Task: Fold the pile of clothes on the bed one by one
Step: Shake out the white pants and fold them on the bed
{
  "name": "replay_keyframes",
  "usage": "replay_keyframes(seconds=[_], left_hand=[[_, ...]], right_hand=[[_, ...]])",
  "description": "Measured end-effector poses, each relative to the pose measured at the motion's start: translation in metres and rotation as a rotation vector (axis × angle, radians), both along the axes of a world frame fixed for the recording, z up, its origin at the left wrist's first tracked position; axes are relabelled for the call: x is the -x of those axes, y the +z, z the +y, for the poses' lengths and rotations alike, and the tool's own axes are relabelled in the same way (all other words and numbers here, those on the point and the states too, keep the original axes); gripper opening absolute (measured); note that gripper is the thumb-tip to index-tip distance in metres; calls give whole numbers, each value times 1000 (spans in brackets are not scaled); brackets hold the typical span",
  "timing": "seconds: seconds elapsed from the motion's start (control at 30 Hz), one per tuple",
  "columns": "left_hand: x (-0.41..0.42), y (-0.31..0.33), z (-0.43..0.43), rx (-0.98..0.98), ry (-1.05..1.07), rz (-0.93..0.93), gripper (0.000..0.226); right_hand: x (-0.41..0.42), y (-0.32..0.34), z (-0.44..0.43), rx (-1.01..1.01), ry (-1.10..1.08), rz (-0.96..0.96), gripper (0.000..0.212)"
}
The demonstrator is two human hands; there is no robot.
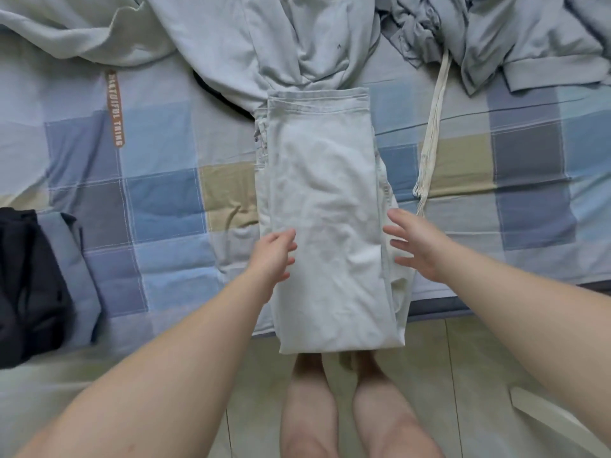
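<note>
A pair of pale, almost white trousers lies folded lengthwise on the checked bed sheet. Its near end hangs over the bed's front edge. My left hand is at the trousers' left edge with its fingers relaxed and spread, holding nothing. My right hand hovers at the right edge, fingers straight and spread, just off the cloth. A heap of unfolded light grey garments lies along the far side of the bed.
A dark folded garment sits on a grey-blue one at the bed's left edge. A cream drawstring trails from more grey clothing at the back right. My bare legs stand on the tiled floor below the bed edge.
</note>
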State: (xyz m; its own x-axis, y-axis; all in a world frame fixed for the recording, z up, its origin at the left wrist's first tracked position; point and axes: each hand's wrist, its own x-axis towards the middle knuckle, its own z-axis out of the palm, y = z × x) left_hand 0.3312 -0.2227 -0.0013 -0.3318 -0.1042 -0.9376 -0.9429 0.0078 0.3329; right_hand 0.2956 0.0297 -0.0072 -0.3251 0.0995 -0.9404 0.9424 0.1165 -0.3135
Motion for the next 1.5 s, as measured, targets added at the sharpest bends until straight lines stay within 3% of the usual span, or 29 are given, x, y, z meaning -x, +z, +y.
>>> replay_keyframes(seconds=[0.13, 0.27, 0.37, 0.5, 0.6, 0.7, 0.83, 1.1, 1.23, 1.4, 1.5], left_hand=[[-57, -19, 3, 176, -64, 22, 19], [-117, -39, 3, 408, -103, 2, 60], [-157, -51, 8, 311, -64, 80, 76], [-201, -61, 22, 279, -71, 149, 69], [-217, -66, 28, 349, -74, 203, 69], [-220, -78, 31, 397, -22, 245, 69], [-225, -101, 31, 473, -3, 265, 60], [-245, -91, 18, 334, -12, 226, 17], [-251, -64, 20, 204, 37, 154, 12], [-289, -11, 34, 118, -28, -24, 30], [-319, 33, 44, 101, 16, -134, 26]], right_hand=[[-50, -10, 16, -93, 65, 13, 62], [-107, -25, 34, -246, 206, 105, 68], [-143, -35, 44, -264, 298, 100, 78], [-190, -52, 48, -200, 389, 95, 70], [-205, -64, 45, -275, 443, 144, 85], [-211, -76, 36, -246, 314, 147, 96], [-219, -91, 22, -206, -52, 171, 74], [-239, -88, 17, -158, -322, 221, 55], [-249, -62, 21, -39, -295, 202, 15], [-288, -17, 37, -67, -237, 102, 12], [-320, 19, 50, -97, -208, -7, 16]])
